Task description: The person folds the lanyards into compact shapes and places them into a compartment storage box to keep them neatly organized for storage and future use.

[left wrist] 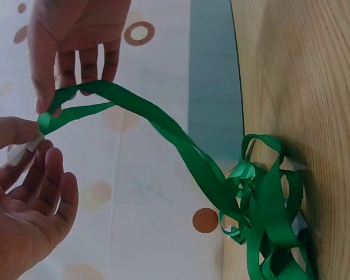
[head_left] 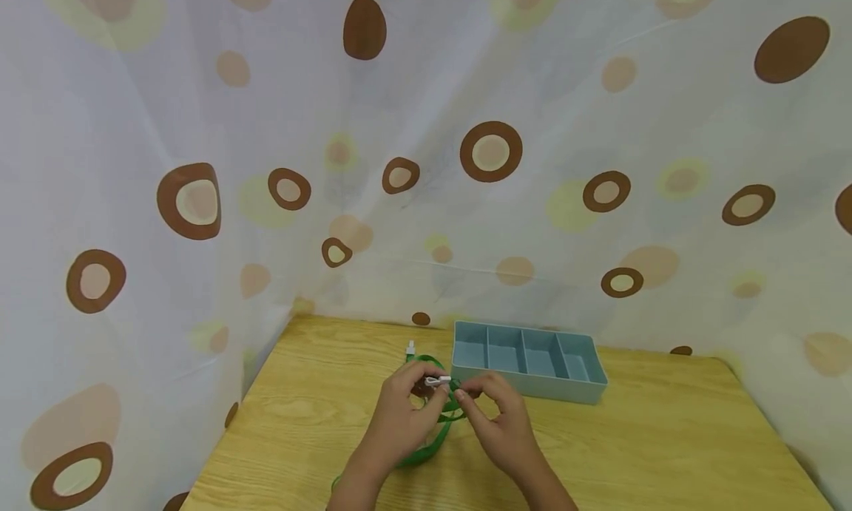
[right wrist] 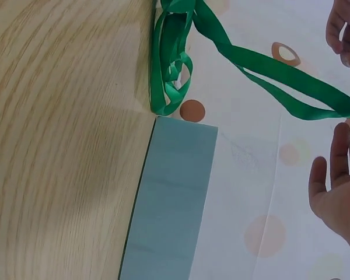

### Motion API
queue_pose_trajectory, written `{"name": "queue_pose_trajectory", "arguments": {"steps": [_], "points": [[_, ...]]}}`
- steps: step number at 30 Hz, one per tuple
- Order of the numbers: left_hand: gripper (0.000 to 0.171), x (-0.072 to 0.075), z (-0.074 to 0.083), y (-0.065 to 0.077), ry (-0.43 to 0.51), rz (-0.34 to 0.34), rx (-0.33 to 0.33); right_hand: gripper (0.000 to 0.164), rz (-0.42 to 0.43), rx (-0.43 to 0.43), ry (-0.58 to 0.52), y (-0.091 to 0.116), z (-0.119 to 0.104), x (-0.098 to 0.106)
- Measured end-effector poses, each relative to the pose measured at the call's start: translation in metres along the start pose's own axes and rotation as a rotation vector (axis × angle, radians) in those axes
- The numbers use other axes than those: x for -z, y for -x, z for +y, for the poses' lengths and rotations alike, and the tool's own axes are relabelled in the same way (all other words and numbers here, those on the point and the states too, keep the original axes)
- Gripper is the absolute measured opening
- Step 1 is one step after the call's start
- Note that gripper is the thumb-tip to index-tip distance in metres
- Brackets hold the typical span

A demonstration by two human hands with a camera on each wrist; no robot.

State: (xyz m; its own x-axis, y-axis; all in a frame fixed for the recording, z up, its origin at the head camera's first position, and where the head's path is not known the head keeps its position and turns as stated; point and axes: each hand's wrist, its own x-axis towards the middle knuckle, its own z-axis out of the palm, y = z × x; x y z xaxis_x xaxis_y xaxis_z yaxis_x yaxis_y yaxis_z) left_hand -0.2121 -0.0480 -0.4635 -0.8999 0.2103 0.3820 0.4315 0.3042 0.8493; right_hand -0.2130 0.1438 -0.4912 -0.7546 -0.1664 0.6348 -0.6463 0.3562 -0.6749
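Raised above the table, a green ribbon lanyard (left wrist: 157,119) with a white plastic clip (head_left: 438,381) is held between both hands. My left hand (head_left: 399,411) pinches the white clip between thumb and index finger. The thumb and fingertips of my right hand (head_left: 502,422) pinch the green ribbon where it meets the clip. From there a doubled strap sags down to a heap of green ribbon (left wrist: 274,216) lying in loops on the table. Another white clip (head_left: 410,348) lies beyond my left hand, on a green strap.
A blue-grey tray (head_left: 529,385) with several compartments stands behind my right hand, close to the back wall. The table (head_left: 665,430) has a wood-grain top. A white sheet with brown and beige spots (head_left: 426,222) hangs behind it and at the sides.
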Motion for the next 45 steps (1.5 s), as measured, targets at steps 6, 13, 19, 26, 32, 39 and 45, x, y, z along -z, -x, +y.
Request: {"name": "queue_pose_trajectory", "arguments": {"steps": [6,13,19,26,32,39,45], "points": [[0.010,0.002,0.003,0.000,-0.002,-0.012,0.006,0.019,-0.044,-0.063,-0.015,0.000,0.000,-0.002],[0.012,0.002,0.005,0.003,0.004,-0.039,0.004,0.019,-0.034,-0.046,0.046,-0.001,-0.001,-0.004],[0.009,0.000,0.005,0.003,-0.001,-0.038,-0.006,0.018,-0.034,-0.066,0.019,-0.003,-0.002,-0.005],[0.007,-0.001,0.002,0.003,-0.013,-0.021,-0.026,0.017,-0.045,-0.095,-0.033,-0.001,0.001,-0.009],[0.007,-0.001,0.003,0.002,-0.050,0.014,-0.026,0.013,-0.048,-0.125,-0.047,0.000,0.003,-0.013],[0.007,-0.003,0.001,0.003,-0.077,0.042,-0.028,0.008,-0.067,-0.173,-0.050,0.003,0.003,-0.012],[0.009,-0.005,0.002,0.005,-0.085,0.073,-0.010,0.009,-0.079,-0.222,-0.054,0.009,0.004,-0.010]]}}
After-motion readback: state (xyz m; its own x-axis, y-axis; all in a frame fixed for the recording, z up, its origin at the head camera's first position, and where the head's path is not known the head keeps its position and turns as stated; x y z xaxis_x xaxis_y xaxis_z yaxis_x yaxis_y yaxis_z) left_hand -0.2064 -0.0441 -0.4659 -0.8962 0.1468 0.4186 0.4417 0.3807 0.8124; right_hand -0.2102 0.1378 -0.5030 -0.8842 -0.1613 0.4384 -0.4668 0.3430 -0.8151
